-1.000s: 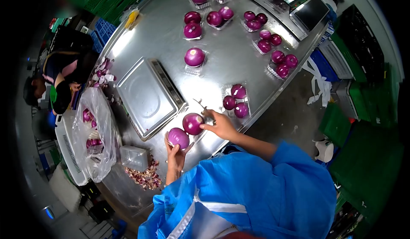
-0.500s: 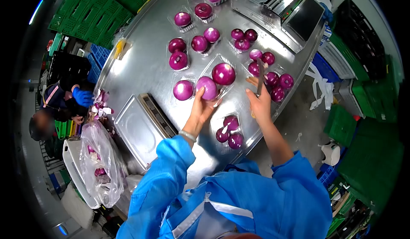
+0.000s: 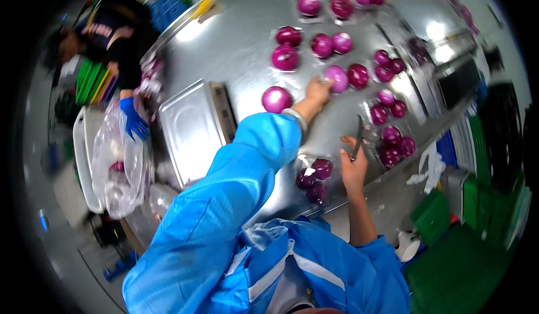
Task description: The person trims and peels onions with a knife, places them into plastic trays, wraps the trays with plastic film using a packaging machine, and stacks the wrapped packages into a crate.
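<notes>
My left hand [image 3: 318, 91] reaches out over the steel table. Its fingers are closed at the near left side of a clear plastic tray holding a pale purple onion [image 3: 337, 79] and a darker red onion [image 3: 357, 76]. Blur and the hand itself hide the tray's gripped edge. My right hand [image 3: 353, 168] is closed around a knife [image 3: 359, 134], blade pointing away from me, above the table's near right side. A single purple onion [image 3: 277, 99] sits left of my left hand. Nearer me lies a pack of three small dark onions [image 3: 321, 169].
More packed red onions [image 3: 285, 57] stand in rows on the table [image 3: 247, 39]. A weighing scale [image 3: 188, 131] sits at left, and a wrapping machine [image 3: 443, 61] at far right. At the left edge, a co-worker's blue-gloved hand [image 3: 133, 120] hangs near a plastic bag [image 3: 109, 165].
My left hand has moved the two-onion tray away from me, up beside the other packs. My right hand still holds the knife. The co-worker has leaned in, and the view has shifted.
</notes>
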`<control>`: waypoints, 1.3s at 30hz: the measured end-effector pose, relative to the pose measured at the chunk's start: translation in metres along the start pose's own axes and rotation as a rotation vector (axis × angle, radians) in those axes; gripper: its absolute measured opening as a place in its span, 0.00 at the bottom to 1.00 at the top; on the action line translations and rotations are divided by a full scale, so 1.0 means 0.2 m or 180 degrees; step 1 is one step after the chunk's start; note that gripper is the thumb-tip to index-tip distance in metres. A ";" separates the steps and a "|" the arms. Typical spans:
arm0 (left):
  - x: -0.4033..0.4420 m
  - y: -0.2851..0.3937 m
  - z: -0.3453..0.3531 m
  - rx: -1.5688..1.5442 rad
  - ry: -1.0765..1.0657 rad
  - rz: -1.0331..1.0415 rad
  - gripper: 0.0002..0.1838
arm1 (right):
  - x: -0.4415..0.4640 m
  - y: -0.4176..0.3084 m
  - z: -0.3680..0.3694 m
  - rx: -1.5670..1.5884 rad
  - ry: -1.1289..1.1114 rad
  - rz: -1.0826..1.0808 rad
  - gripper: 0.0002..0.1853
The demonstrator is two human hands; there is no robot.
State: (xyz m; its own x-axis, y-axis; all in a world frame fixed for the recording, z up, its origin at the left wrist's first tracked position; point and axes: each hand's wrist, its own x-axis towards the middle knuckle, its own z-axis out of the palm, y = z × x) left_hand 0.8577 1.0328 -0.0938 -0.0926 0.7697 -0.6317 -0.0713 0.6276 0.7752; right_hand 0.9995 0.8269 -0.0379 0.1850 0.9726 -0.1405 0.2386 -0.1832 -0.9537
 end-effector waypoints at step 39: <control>-2.37 -1.24 -2.75 0.3390 0.2699 0.2317 0.05 | -1.69 -0.69 1.36 -0.1140 -0.2628 -0.1968 0.16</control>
State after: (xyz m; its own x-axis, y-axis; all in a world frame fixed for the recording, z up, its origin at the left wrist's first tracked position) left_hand 0.3722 0.4477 0.0155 -0.3363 0.8773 0.3423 0.9218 0.2323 0.3105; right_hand 0.6450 0.5629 0.0693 -0.7273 0.6824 0.0735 0.3588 0.4693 -0.8069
